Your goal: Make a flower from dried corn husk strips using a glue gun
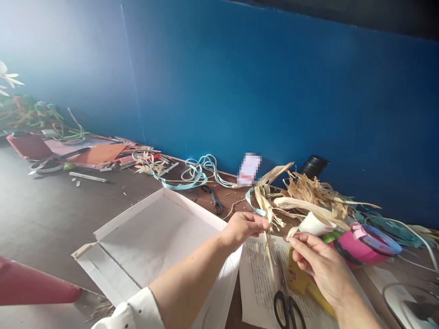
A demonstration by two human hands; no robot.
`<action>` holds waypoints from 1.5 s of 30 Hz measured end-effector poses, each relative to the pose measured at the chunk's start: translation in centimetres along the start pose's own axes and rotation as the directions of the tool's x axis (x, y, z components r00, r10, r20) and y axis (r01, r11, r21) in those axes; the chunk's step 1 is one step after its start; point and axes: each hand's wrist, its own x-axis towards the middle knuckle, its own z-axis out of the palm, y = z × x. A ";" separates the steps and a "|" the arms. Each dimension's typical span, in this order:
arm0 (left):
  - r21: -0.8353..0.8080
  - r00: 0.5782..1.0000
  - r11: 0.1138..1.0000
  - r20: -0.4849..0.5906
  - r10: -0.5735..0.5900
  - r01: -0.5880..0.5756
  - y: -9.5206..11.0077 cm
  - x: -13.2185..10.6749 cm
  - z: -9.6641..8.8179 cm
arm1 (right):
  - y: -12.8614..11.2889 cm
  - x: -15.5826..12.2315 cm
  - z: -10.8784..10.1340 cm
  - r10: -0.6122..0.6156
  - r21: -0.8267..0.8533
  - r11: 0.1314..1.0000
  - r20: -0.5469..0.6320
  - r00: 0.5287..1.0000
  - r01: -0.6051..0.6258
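My left hand is closed in a pinch on a thin stem with pale, frayed strips of dried corn husk at its top. Between the thumb and finger of my right hand is a small cream piece of corn husk, a short gap away from the stem. Black-handled scissors lie under the hands on a printed sheet. Partly hidden by my right hand, a yellow glue gun rests beside them.
An open white cardboard box lid lies left. Behind are small scissors, light-blue ribbon and a heap of dried husks. A white paper cup and pink container stand right. The blue wall bounds the table.
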 end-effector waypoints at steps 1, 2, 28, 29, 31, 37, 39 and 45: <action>0.001 1.000 1.000 0.002 -0.003 0.003 -0.1 0.0 0.0 | 0.0 0.1 0.2 0.017 0.034 0.999 -0.011 1.000 -0.017; 0.001 1.000 1.000 0.002 -0.005 0.005 -0.2 0.0 0.0 | -0.1 0.1 0.4 0.046 0.076 0.996 -0.014 0.999 -0.045; -0.144 0.975 0.974 0.164 -0.152 0.176 0.5 -1.2 0.8 | 0.4 1.3 1.6 -0.900 -0.961 0.010 0.112 0.420 0.278; -0.143 0.974 0.974 0.172 -0.150 0.176 0.5 -1.2 0.8 | 0.3 1.4 1.7 -0.894 -0.964 0.022 0.099 0.437 0.265; -0.137 0.972 0.974 0.179 -0.154 0.180 0.4 -1.3 0.9 | 0.3 1.5 1.9 -0.879 -0.968 0.047 0.077 0.470 0.247; -0.137 0.985 0.983 0.135 -0.107 0.125 0.2 -0.9 0.8 | 0.6 0.9 2.5 -0.870 -0.960 0.100 0.042 0.491 0.260; -0.140 0.985 0.983 0.139 -0.099 0.118 0.2 -0.9 0.7 | 0.6 0.8 2.4 -0.869 -0.958 0.105 0.042 0.492 0.266; -0.111 0.968 0.984 0.224 -0.113 0.141 0.3 -1.2 0.7 | 0.4 0.7 2.1 -0.861 -0.982 0.108 -0.013 0.508 0.158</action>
